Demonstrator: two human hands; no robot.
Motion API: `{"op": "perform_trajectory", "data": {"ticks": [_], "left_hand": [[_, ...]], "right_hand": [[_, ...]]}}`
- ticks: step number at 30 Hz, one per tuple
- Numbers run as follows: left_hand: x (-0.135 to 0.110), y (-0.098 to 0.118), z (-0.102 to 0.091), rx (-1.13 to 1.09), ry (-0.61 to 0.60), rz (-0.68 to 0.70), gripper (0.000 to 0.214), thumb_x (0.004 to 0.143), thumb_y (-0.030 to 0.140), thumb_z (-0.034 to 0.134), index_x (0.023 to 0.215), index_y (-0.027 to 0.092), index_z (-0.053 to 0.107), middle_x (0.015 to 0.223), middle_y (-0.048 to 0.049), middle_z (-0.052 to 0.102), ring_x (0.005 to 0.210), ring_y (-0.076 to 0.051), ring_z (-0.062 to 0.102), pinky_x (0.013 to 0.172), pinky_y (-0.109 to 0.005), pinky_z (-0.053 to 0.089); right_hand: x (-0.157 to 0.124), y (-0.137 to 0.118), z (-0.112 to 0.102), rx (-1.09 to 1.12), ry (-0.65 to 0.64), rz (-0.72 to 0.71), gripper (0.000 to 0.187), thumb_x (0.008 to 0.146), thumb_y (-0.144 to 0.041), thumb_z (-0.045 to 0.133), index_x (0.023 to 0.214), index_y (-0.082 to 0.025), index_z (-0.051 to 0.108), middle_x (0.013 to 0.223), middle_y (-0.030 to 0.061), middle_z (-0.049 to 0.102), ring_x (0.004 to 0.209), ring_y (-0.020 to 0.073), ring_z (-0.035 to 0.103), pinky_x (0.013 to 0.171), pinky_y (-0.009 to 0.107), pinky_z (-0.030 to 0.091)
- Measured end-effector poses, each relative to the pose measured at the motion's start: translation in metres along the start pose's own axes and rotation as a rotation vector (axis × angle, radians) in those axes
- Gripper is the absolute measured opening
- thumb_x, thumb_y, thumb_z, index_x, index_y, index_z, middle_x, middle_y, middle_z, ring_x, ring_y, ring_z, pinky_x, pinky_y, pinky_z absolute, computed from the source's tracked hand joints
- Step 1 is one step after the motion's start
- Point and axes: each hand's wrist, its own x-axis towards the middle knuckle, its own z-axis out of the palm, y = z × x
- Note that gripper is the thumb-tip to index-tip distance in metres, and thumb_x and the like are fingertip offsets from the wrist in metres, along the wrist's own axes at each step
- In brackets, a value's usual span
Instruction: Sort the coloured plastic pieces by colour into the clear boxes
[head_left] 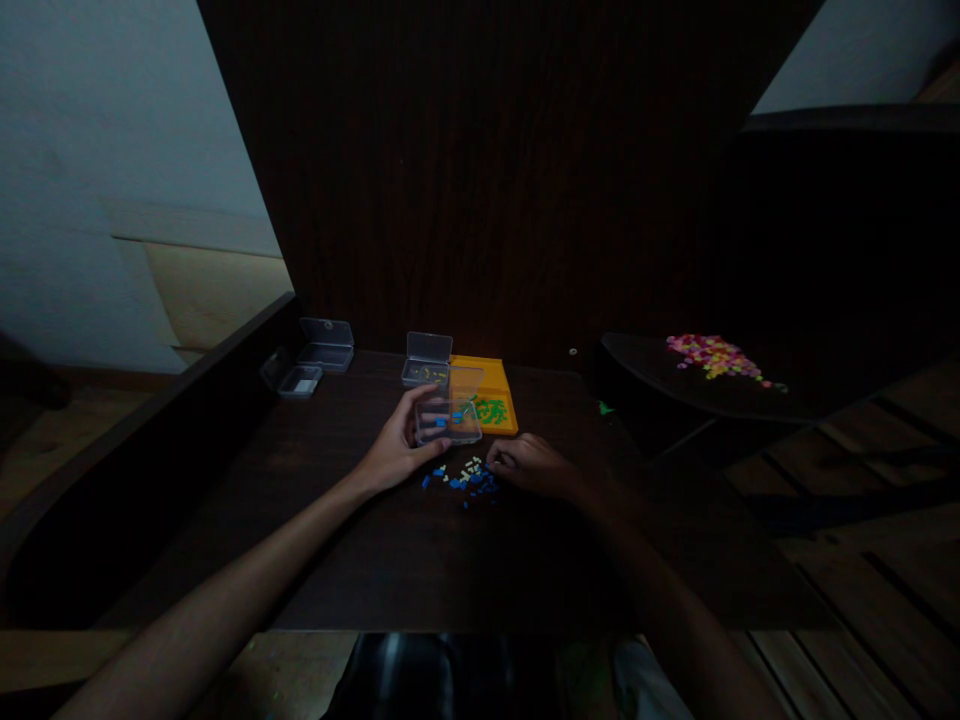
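We have our left hand (pixel 394 440) around the side of a clear box (pixel 466 434), with the thumb at the front and the other fingers behind, so it is holding the box. The lid of this box is open, and we see a few blue bits (pixel 441 422) inside. The box is near the middle of the dark table (pixel 337 560), in front of part of an orange box (pixel 481 372). Our right hand (pixel 534 465) is at the right edge of a little pile, just in front of the orange box. Its fingers are curled in, but we cannot tell if they pinch a bit or not. The pile has blue pieces (pixel 456 484) and cream pieces (pixel 471 466) mixed up, lying loose on the table. The orange box is open too, with lots of green pieces (pixel 491 411) in it. Just left of its back part, we see a small box (pixel 429 347) with yellow pieces (pixel 441 377). Far to the left are two more clear boxes, a back one (pixel 328 357) and a front one (pixel 303 386), both open. To our right, a pink, red and yellow heap (pixel 709 356) sits on a dark shelf (pixel 637 365).
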Motion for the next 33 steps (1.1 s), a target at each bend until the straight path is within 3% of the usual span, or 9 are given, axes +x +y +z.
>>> {"op": "perform_trajectory", "data": {"ticks": [10, 26, 33], "left_hand": [[-0.0001, -0.0004, -0.0002, -0.002, 0.000, 0.008, 0.069, 0.070, 0.021, 0.077, 0.128, 0.024, 0.040, 0.126, -0.0102, 0.053, 0.111, -0.023, 0.059, 0.098, -0.047, 0.050], [-0.0009, 0.0031, 0.0010, 0.017, 0.010, 0.001, 0.069, 0.070, 0.022, 0.078, 0.128, 0.023, 0.041, 0.125, -0.0107, 0.054, 0.111, -0.024, 0.059, 0.099, -0.049, 0.049], [-0.0004, 0.0036, 0.0012, 0.013, 0.004, -0.001, 0.069, 0.070, 0.023, 0.078, 0.128, 0.023, 0.041, 0.125, -0.0107, 0.053, 0.111, -0.024, 0.059, 0.098, -0.047, 0.050]], "right_hand": [[0.0006, 0.0014, -0.0002, 0.133, 0.022, -0.054, 0.015, 0.088, -0.029, 0.056, 0.092, -0.017, 0.065, 0.063, -0.0043, 0.052, 0.058, 0.0097, 0.046, 0.059, 0.021, 0.030], [-0.0022, -0.0004, -0.0011, 0.031, 0.027, -0.006, 0.012, 0.084, -0.026, 0.058, 0.091, -0.019, 0.066, 0.070, -0.0018, 0.057, 0.068, 0.0122, 0.050, 0.064, 0.023, 0.032], [-0.0019, -0.0020, 0.0001, 0.025, 0.035, 0.012, 0.013, 0.083, -0.026, 0.059, 0.094, -0.020, 0.061, 0.068, -0.0032, 0.056, 0.063, 0.0120, 0.049, 0.062, 0.023, 0.030]]}}
